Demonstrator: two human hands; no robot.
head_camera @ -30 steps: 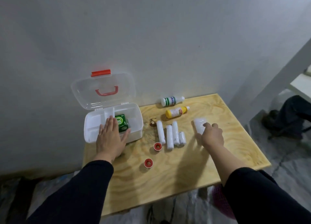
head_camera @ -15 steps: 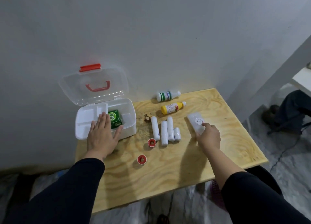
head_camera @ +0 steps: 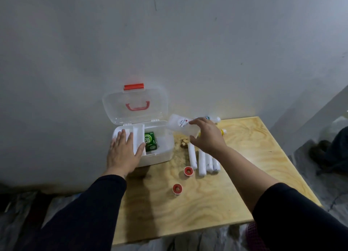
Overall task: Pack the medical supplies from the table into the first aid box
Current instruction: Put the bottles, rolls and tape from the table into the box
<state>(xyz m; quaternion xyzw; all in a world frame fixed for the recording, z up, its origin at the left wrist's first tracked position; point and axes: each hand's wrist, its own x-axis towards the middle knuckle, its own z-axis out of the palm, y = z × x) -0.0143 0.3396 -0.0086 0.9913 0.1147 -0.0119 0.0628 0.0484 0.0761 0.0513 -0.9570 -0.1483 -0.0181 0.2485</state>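
Head view of a pale plywood bench [head_camera: 216, 203] set against a grey wall. At its far left stands the white plastic first aid box [head_camera: 162, 156], its clear lid [head_camera: 135, 105] with red latch and red handle raised back against the wall. Inside the box lies a green carton [head_camera: 150, 143] beside a white divided tray [head_camera: 138, 137]. The left hand [head_camera: 123, 152] rests flat, fingers straight and spread, on the near left rim of the box and on the tray, gripping nothing. The right hand [head_camera: 207, 135] is raised above the bench just right of the box, its fingers and thumb curled round a translucent white plastic bottle with a red-marked label [head_camera: 178, 125], held tilted with one end over the right edge of the box. On the bench below the right hand lie four white wrapped rolls [head_camera: 202, 162] side by side, partly hidden by the wrist. Near them stand two small red-rimmed tape spools [head_camera: 188, 171], one closer to the viewer. A white bottle with a green label [head_camera: 212, 118] and a yellow bottle [head_camera: 223, 131] lie behind the right hand, largely covered. A small brown object [head_camera: 183, 143], too unclear to identify, lies between the box and the rolls.
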